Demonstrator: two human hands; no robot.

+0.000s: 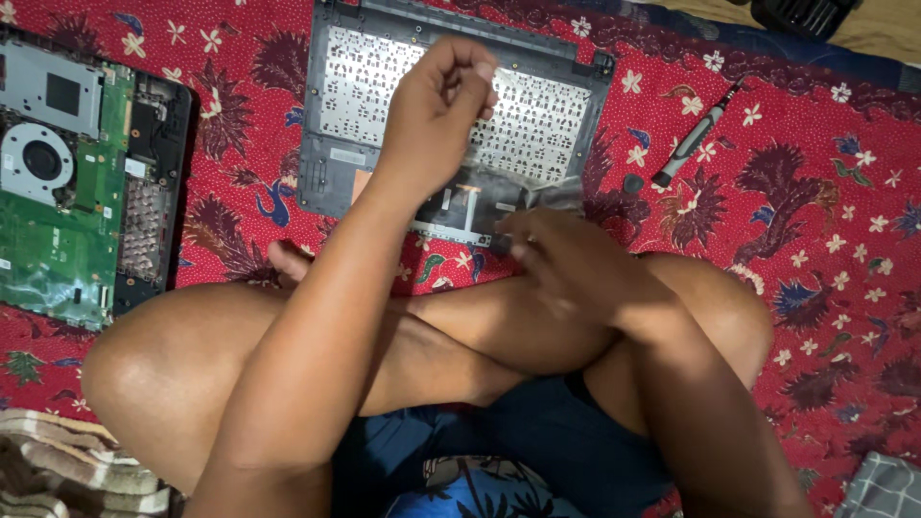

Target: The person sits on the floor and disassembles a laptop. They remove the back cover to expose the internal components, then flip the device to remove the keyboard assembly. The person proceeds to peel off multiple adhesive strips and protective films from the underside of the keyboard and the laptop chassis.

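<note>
A: While the crossed legs are filling the lower half of the view, which parts are being hidden or cut off?

B: The laptop base [86, 173] at nine o'clock is being cut by the left edge, showing only its green board and round fan. The dark object [806, 14] at one o'clock is being cropped by the top edge and is not identifiable. The near edge of the upturned keyboard cover [355, 163] is lying behind both hands.

A: How is the left hand [436, 120] sitting?

B: It is raised over the cover at twelve o'clock, fingers curled in, thumb and forefinger pressing together on the upper end of a thin, clear film strip [537, 187]. The strip is blurred, so its exact edges are hard to make out.

A: And the right hand [566, 259]?

B: It is lying at the centre, just below the cover's near edge, fingers bent down. Its fingertips are touching the cover near a small dark piece, but motion blur is preventing a clear reading of whether anything is being pinched.

A: What else is lying nearby?

B: A grey-handled screwdriver [693, 139] is resting on the red flowered cloth [815, 240] at two o'clock, well apart from both hands.
</note>
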